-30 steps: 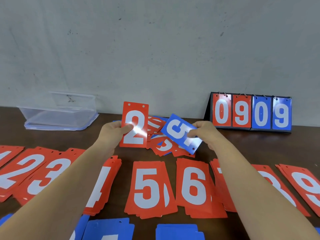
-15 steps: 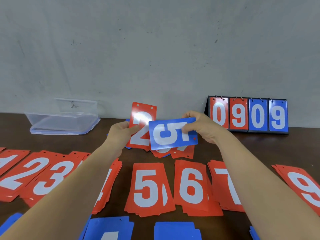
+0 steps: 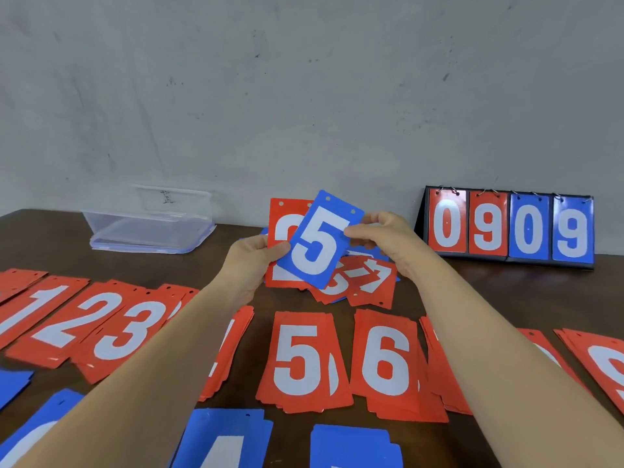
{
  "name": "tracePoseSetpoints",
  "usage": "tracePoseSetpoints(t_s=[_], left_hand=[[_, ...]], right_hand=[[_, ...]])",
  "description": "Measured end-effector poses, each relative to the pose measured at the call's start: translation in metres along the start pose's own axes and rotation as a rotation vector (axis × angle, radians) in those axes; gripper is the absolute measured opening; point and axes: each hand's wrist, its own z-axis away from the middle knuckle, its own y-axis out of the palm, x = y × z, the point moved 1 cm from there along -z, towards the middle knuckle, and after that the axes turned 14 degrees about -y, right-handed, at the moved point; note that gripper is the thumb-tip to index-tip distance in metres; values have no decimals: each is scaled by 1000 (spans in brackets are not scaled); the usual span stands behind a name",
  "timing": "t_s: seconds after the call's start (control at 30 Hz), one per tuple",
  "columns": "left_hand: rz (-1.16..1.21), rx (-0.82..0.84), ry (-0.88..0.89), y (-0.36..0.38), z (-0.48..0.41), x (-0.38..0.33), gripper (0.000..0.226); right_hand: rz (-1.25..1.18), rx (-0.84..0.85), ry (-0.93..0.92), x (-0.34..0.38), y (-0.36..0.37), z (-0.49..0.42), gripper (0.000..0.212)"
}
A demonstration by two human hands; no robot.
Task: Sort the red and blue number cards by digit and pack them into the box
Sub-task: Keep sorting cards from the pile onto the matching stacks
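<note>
Mid-sort here, nothing's gone in the clear plastic box (image 3: 148, 228) yet. The right hand (image 3: 381, 238) pinches the blue 5 card (image 3: 319, 239) by its right edge, held up and tilted over the unsorted pile (image 3: 358, 278). The left hand (image 3: 251, 261) grips a red 2 card (image 3: 280, 231) right behind it. I'd guess the 5 goes down onto the near blue stack (image 3: 354, 447), though its digit is cut off. Glossy card, two punched holes on top.

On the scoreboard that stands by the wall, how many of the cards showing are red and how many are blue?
Cards showing on the scoreboard:
Red: 2, the red 0 and red 9
Blue: 2, the blue 0 and blue 9
Total: 4
</note>
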Motion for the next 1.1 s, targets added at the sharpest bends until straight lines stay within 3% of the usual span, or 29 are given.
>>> tracePoseSetpoints(t_s=[0.1, 0.23, 0.33, 0.5, 0.7, 1.1], left_hand=[[9, -21, -23, -4, 3, 4, 33], [-23, -50, -39, -12, 12, 9, 30], [-29, -107, -40, -34, 18, 11, 42], [74, -170, -68, -86, 27, 10, 18], [124, -219, -92, -152, 35, 1, 19], [-3, -240, -53, -291, 36, -2, 10]], right_hand=[[2, 31, 2, -9, 8, 6, 6], [-42, 18, -40, -12, 24, 6, 6], [-45, -12, -53, -9, 35, 6, 10], [-35, -30, -55, 4, 57, 16, 18], [-22, -1, -37, 18, 99, 18, 5], [19, -121, 6, 54, 196, 43, 15]])
